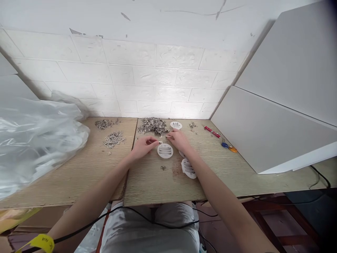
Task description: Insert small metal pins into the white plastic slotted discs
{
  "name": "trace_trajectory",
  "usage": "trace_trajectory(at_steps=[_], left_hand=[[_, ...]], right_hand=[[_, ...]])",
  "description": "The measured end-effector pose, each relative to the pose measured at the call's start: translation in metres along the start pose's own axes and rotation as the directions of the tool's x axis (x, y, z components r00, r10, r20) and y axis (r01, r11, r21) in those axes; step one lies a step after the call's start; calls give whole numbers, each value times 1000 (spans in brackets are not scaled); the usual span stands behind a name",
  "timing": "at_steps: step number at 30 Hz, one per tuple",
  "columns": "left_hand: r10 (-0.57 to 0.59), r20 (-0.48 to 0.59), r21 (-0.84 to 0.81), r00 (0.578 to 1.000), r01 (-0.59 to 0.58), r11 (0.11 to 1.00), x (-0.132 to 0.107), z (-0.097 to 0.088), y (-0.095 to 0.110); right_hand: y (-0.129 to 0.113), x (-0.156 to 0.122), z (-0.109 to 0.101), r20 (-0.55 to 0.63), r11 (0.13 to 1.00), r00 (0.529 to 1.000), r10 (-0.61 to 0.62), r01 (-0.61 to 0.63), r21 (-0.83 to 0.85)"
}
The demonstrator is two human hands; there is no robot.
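Note:
My left hand (144, 146) is closed in a pinch, with a small metal piece (160, 142) at its fingertips. Just below sits a round white slotted disc (165, 155), lying flat on the table. My right hand (179, 140) is also pinched, gripping a thin pale item (168, 136) too small to name. Behind both hands spreads a heap of small metal pieces (152, 125). Another white slotted disc (176, 123) lies beyond my right hand. A third white slotted disc (188, 172) is partly covered by my right forearm.
Two more piles of metal parts, a darker one (103, 124) and a lighter one (114, 139), lie left. A red tool (212, 131) and blue-and-orange items (228, 146) lie right, near white panels (273, 126). Plastic sheeting (39, 137) covers the left side. A black cable (147, 218) crosses my lap.

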State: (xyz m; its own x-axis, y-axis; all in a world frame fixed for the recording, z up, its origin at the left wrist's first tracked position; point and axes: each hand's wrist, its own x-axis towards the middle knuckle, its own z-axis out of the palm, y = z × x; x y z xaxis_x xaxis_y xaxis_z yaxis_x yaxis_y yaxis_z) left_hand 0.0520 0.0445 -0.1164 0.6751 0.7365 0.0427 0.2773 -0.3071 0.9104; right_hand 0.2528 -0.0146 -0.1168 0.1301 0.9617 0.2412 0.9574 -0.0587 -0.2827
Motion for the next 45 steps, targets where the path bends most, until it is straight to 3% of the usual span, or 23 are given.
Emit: trace_trajectory(at_steps=[4,8,10,13,16,22,26,29,33,38,41,43,45], left_hand=[[160,22,383,987,-156,911,-4,10,-2],[156,29,496,987,-150,856,-8,18,1],[108,20,403,994,-107,909,-6,16,-1],[39,17,-10,999,-38,999,-2,8,-4],[-35,-32,-354,999,21,935,1,1,-4],[-83,20,-443,996,83,892,2,4,-4],[-138,123,-599,983,184,780,3,6,-6],[-151,134,-646,979,202,736,3,4,-6],[-160,126,-615,979,204,761,2,2,-2],[-146,38,-499,989,145,855,1,1,1],[-110,16,-459,994,104,882,1,1,0],[-89,23,-454,996,90,886,2,1,-1],[-80,29,-459,996,84,884,1,2,-1]], right_hand=[[-1,0,-4,-59,996,998,8,-3,92],[-3,-6,-11,-172,913,982,79,-2,409],[-4,-9,-15,-186,825,971,147,-17,564],[-6,-12,-18,-161,696,966,204,-27,718],[-11,-14,-18,-135,567,968,213,-10,823],[-27,-18,-11,-65,383,990,123,14,924],[-33,-19,-5,11,336,998,64,-32,941],[-33,-18,-2,28,349,998,61,-48,936],[-27,-16,-1,9,425,994,106,-54,904],[-11,-17,-7,-7,666,980,198,-130,734],[-4,-19,-13,98,816,995,1,-58,575],[-3,-20,-16,142,856,982,-128,37,516],[-5,-20,-19,103,877,983,-152,86,473]])
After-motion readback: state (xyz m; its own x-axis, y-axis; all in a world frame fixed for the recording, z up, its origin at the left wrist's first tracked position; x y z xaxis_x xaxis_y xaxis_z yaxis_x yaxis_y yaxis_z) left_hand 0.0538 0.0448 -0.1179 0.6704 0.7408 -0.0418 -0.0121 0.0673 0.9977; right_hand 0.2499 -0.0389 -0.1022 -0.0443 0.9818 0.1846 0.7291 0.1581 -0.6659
